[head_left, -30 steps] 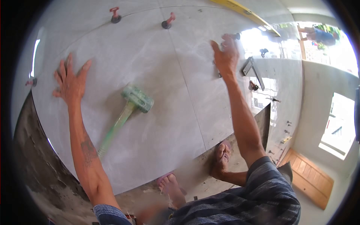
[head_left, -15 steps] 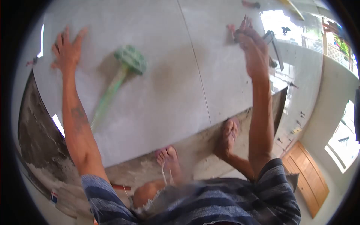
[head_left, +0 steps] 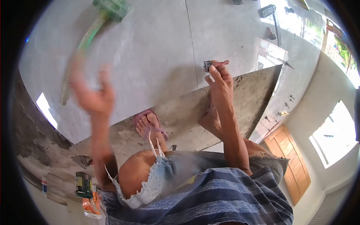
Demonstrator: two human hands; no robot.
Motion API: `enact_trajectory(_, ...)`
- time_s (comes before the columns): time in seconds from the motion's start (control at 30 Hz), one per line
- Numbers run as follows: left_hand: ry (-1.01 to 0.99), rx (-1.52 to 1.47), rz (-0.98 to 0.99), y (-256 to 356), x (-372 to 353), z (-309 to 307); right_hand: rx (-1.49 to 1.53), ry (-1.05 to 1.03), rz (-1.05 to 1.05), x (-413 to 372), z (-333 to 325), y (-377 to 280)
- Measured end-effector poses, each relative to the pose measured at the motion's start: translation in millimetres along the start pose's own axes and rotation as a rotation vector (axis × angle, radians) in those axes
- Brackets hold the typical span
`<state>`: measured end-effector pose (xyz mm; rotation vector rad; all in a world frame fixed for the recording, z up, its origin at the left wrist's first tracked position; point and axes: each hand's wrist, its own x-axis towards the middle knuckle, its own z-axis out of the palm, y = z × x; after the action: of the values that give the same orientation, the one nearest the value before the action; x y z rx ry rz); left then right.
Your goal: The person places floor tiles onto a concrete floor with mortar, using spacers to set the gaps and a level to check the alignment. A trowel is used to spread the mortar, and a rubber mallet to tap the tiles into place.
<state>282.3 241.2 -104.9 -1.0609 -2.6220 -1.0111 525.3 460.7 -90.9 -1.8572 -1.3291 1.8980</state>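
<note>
Between the thumb and fingers of my right hand (head_left: 221, 80) is a small tile leveler (head_left: 214, 65) with a dark cap and a reddish handle. It is held over the grey tile close to the seam and the near edge. My left hand (head_left: 92, 90) is blurred by motion, its thumb and fingers apart, overlapping the lower handle of a green-headed mallet (head_left: 116, 8). That mallet lies on the large grey tile (head_left: 142, 48), head pointing away from me. A straight seam divides this tile from the tile (head_left: 217, 33) on the right.
Several more levelers (head_left: 270, 34) stand on the tiles at right, beside a long-handled tool (head_left: 275, 22). Bare rough cement (head_left: 247, 97) borders the near tile edge, by my feet. A dark can (head_left: 83, 184) and an orange packet (head_left: 92, 205) are at lower left; a wooden door (head_left: 290, 161) is at right.
My right hand has come back toward me to the near tile edge, now clearly showing the leveler. My left hand has lifted from the tile and moved toward my body. The view has shifted.
</note>
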Motion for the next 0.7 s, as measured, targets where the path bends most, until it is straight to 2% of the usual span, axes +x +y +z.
enact_trajectory(0.1, -0.24, 0.11, -0.042, 41.5, -62.0, 27.7, 0.271, -0.074, 0.088, -4.2, 2.4, 8.7)
enact_trajectory(0.17, -0.339, 0.264, -0.088, 49.5, -80.8, 36.7, 0.249, -0.067, 0.08, -2.5, 5.5, 11.7)
enact_trajectory(0.27, -0.379, 0.353, -0.144, 44.3, -87.7, 43.4, 0.186, 0.014, 0.071, -6.9, 8.6, 11.5)
enact_trajectory(0.7, -0.348, 0.327, -0.199, 44.6, -87.3, 49.1, 0.021, 0.175, -0.083, -18.8, 35.4, 11.5)
